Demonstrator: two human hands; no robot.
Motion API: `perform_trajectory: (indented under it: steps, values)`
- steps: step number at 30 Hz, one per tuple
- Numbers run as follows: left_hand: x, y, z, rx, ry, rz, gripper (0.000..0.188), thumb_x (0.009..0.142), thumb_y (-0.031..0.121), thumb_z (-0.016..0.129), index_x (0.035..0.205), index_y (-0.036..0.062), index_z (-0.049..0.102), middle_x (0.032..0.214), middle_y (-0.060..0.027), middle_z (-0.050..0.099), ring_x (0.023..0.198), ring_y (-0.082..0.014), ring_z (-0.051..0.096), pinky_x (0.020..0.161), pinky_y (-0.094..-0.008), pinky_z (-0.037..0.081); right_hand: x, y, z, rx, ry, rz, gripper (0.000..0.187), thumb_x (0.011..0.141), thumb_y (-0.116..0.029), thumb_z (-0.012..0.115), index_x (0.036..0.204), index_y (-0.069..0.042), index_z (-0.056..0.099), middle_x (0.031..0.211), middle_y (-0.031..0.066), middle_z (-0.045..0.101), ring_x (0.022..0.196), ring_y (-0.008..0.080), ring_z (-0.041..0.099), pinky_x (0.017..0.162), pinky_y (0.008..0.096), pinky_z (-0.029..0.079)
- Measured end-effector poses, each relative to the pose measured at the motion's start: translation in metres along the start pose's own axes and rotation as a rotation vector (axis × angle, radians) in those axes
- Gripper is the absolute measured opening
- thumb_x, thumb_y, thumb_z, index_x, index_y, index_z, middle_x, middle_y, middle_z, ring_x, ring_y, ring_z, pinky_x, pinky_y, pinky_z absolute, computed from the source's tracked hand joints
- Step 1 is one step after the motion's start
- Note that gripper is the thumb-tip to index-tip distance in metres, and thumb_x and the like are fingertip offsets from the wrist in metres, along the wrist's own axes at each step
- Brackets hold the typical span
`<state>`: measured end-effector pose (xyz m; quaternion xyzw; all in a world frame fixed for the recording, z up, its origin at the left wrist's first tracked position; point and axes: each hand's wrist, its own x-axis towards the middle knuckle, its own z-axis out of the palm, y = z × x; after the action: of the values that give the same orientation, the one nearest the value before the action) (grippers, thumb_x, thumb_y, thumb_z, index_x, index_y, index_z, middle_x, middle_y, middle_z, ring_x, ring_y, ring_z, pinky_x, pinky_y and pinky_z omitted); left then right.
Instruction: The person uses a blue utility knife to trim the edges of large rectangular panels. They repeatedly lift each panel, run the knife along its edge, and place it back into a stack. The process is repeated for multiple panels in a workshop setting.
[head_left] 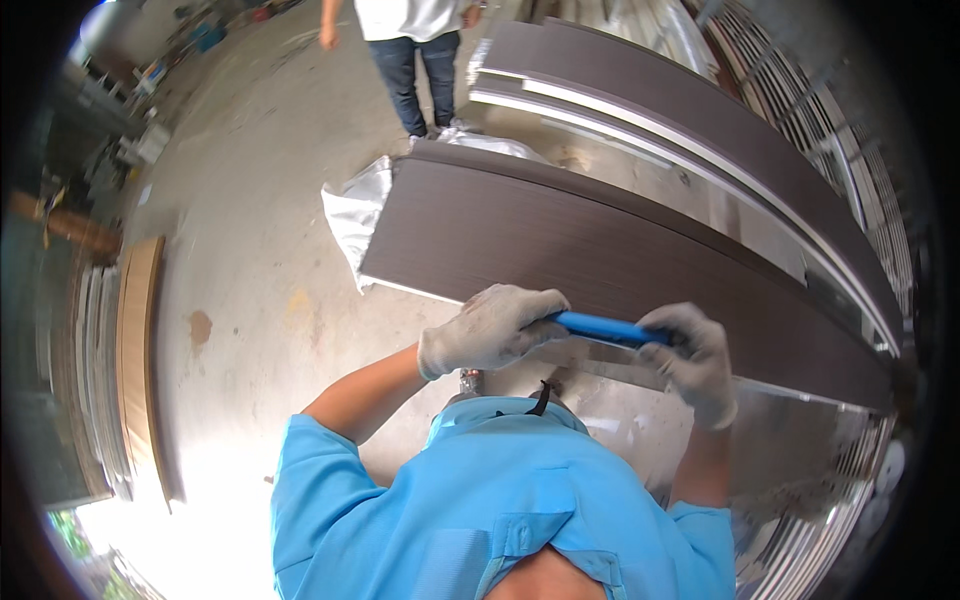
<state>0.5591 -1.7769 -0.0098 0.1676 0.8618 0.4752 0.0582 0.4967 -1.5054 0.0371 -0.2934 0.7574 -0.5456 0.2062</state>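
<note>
Both of my hands wear light grey work gloves. Between them, held level in front of my chest, is a long slim blue tool with dark parts; its exact kind does not show. My left hand has its fingers wrapped round the left end. At the other end, my right hand grips it, fingers curled near a dark part. Just beyond the tool lies a wide dark brown panel, its surface finely grained and its near edge pale. The gloves cover both ends of the tool.
Beyond the near panel lies another dark brown panel with white edges. Silvery wrapping pokes out under the near panel's left end. A person stands at the far side. Boards lean on the left, and long profiles are stacked on the right.
</note>
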Motion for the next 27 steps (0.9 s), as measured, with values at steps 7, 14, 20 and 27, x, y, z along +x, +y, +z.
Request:
perform_trajectory:
  steps: [7,14,20,27]
  values:
    - [-0.061,-0.021,-0.024,0.328,-0.061,0.008,0.019,0.09,0.025,0.071,0.095,0.0085,0.062,0.081,-0.0073,0.068,0.074,-0.0277,0.068,0.064,-0.0406,0.05,0.025,0.026,0.08,-0.017,-0.54,-0.057,0.056,0.097,-0.011,0.062,0.15,-0.01,0.044,0.116,0.0177,0.069,0.101,0.0305,0.07,0.092,0.0398,0.055]
    - [-0.121,-0.072,-0.095,-0.306,0.413,0.017,0.032,0.098,0.032,0.065,0.111,0.0039,0.068,0.094,-0.0064,0.071,0.086,-0.0183,0.068,0.082,-0.033,0.052,0.024,0.099,0.16,-0.014,-0.572,-0.102,0.051,0.099,-0.023,0.058,0.144,-0.001,0.046,0.105,0.0144,0.069,0.093,0.021,0.069,0.084,0.0328,0.054]
    - [-0.111,-0.231,-0.17,-0.357,0.705,-0.325,0.039,0.101,0.02,0.063,0.132,-0.002,0.058,0.111,-0.0108,0.069,0.106,-0.0163,0.063,0.092,-0.0295,0.051,0.056,0.147,0.237,0.422,-0.28,0.612,0.034,0.102,-0.022,0.055,0.129,-0.002,0.052,0.082,0.0035,0.058,0.068,0.0098,0.055,0.062,0.0292,0.048]
    - [-0.047,-0.341,-0.14,-0.41,0.229,-0.148,0.062,0.101,0.03,0.063,0.151,0.0025,0.039,0.153,-0.015,0.045,0.142,-0.0248,0.042,0.115,-0.0358,0.035,0.101,0.162,0.302,-0.037,-0.025,0.295,0.019,0.104,-0.02,0.054,0.109,-0.004,0.062,0.087,0.0066,0.062,0.07,0.0163,0.059,0.067,0.0321,0.05]
